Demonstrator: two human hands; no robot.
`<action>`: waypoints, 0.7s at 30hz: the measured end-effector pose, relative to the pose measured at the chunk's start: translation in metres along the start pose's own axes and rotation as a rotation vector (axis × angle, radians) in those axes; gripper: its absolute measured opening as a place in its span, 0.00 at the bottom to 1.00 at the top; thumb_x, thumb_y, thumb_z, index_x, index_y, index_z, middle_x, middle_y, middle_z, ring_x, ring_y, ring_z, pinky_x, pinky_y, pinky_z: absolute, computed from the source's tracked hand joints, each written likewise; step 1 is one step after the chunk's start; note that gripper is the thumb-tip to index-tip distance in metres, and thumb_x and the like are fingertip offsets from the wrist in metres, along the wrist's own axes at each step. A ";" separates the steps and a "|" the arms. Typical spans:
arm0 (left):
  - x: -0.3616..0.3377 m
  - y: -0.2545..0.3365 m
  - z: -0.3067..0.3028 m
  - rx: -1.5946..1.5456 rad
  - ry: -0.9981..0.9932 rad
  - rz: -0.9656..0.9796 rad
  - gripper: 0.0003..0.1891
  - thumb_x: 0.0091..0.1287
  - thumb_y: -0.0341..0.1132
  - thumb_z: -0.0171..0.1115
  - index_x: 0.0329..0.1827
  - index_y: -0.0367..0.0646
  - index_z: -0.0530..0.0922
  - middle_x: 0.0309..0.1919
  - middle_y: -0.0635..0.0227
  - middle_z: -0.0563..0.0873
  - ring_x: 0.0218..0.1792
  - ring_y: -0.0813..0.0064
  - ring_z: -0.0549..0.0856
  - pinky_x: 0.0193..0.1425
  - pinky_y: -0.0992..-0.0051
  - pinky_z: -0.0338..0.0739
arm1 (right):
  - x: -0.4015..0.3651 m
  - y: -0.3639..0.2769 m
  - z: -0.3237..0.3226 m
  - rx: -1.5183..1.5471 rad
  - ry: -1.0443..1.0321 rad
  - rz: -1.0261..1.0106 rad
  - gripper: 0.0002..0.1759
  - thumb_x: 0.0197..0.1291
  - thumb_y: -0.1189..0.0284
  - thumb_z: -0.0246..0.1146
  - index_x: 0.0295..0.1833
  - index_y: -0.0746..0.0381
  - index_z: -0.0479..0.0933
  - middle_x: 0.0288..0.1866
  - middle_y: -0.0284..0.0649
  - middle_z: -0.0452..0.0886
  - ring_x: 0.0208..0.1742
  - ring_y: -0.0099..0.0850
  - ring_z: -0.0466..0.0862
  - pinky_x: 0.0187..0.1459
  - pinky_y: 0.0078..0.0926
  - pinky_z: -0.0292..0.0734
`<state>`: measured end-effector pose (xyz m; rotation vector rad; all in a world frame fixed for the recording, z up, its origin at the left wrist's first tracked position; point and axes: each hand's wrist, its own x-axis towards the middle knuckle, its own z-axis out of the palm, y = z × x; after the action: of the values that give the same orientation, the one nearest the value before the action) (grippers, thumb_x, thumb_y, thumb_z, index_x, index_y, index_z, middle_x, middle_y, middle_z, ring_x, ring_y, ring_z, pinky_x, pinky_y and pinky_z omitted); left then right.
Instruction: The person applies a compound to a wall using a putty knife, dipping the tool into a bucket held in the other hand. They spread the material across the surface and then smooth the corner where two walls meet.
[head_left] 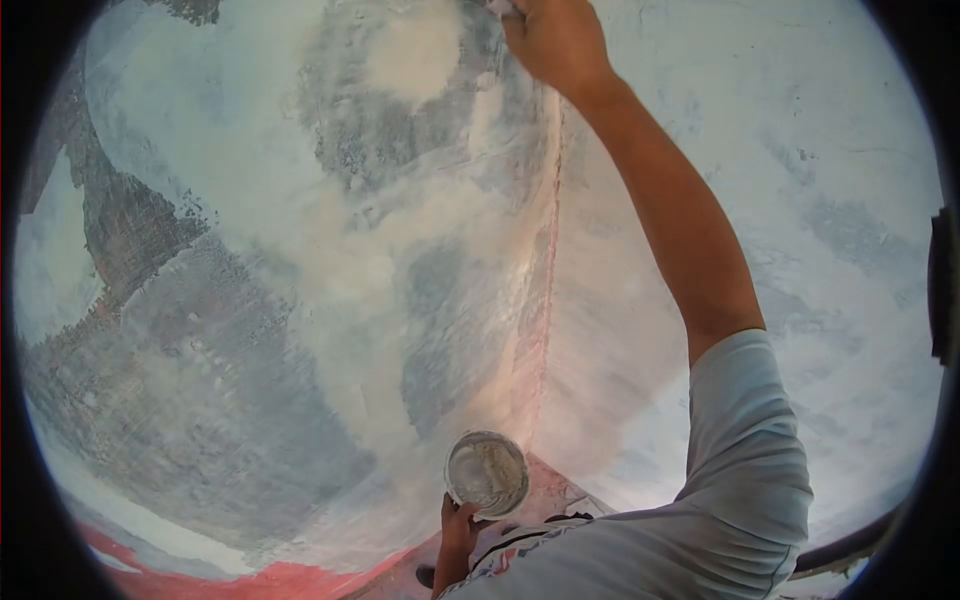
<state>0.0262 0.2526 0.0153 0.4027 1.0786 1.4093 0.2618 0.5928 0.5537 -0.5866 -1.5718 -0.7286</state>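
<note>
My left hand (459, 522) grips the side of a small round bucket (450, 480), low in view in front of my body. Pale, pasty filler (497, 475) coats its inside. My right arm reaches far up, and my right hand (560, 42) is closed at the top edge of the view, against the wall near the corner. A bit of something whitish (503, 8) shows at its fingers, mostly cut off by the frame, so its kind cannot be made out. Below that hand runs the corner seam (552, 220) between two wall faces.
On the left, the wall (200, 370) is patchy grey and white, with rough dark areas. The right wall (820, 150) is paler and smoother. A red band (290, 580) lies along the bottom left. Something dark (940, 287) juts in at the right edge.
</note>
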 end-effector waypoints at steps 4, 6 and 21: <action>-0.005 0.001 -0.005 0.009 0.027 0.005 0.32 0.62 0.21 0.54 0.73 0.42 0.64 0.63 0.50 0.79 0.59 0.46 0.86 0.54 0.34 0.88 | -0.080 -0.019 0.010 0.070 0.056 -0.110 0.25 0.58 0.81 0.63 0.60 0.49 0.86 0.51 0.38 0.91 0.47 0.40 0.91 0.42 0.38 0.88; -0.006 0.005 -0.007 -0.018 0.018 0.016 0.31 0.62 0.21 0.57 0.71 0.42 0.65 0.62 0.53 0.79 0.59 0.49 0.85 0.53 0.36 0.89 | -0.148 -0.034 0.011 0.144 -0.035 -0.154 0.27 0.58 0.83 0.63 0.60 0.48 0.86 0.55 0.34 0.90 0.51 0.34 0.91 0.41 0.33 0.88; 0.002 0.004 0.004 -0.045 0.003 0.017 0.30 0.62 0.21 0.58 0.70 0.43 0.66 0.61 0.54 0.79 0.55 0.49 0.87 0.50 0.40 0.91 | 0.030 -0.004 -0.010 0.154 -0.009 -0.095 0.22 0.63 0.80 0.61 0.61 0.57 0.84 0.47 0.47 0.90 0.45 0.49 0.89 0.48 0.45 0.86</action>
<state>0.0267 0.2562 0.0199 0.3779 1.0461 1.4477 0.2619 0.5810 0.5834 -0.4047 -1.6566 -0.6687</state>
